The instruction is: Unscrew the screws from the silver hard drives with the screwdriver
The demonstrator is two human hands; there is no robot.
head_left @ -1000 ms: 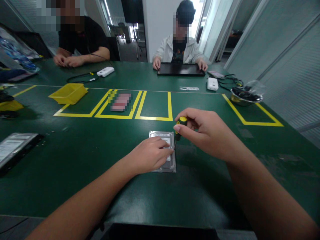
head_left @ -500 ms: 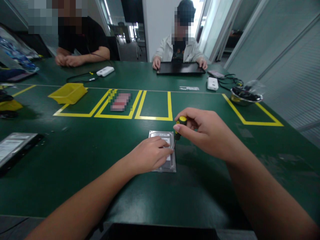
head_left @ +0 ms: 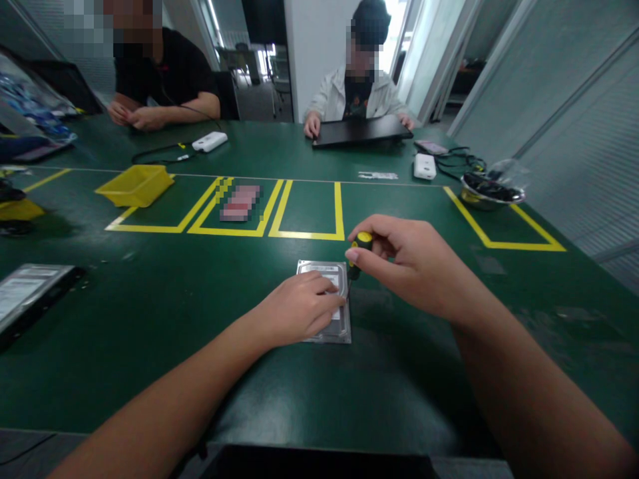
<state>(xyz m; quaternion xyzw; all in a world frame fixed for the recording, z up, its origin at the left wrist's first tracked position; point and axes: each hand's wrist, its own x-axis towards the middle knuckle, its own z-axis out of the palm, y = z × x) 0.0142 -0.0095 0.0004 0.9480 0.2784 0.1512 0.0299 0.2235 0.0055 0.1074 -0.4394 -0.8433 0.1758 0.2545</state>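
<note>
Your left hand [head_left: 299, 309] lay flat, fingers spread narrow, pressing on the hard drive [head_left: 324, 301] beneath it. Your right hand [head_left: 404, 263] pinched a yellow-and-black screwdriver [head_left: 358, 249] upright, just right of your left fingertips, its tip at the drive's right edge. A yellow bin [head_left: 136, 185] sat well beyond, far left.

hard drive [head_left: 327, 299] — silver, label up, lying flat on green table, partly covered | screwdriver [head_left: 358, 256] — yellow-and-black handle, standing near upright, tip resting at drive's right edge
</note>
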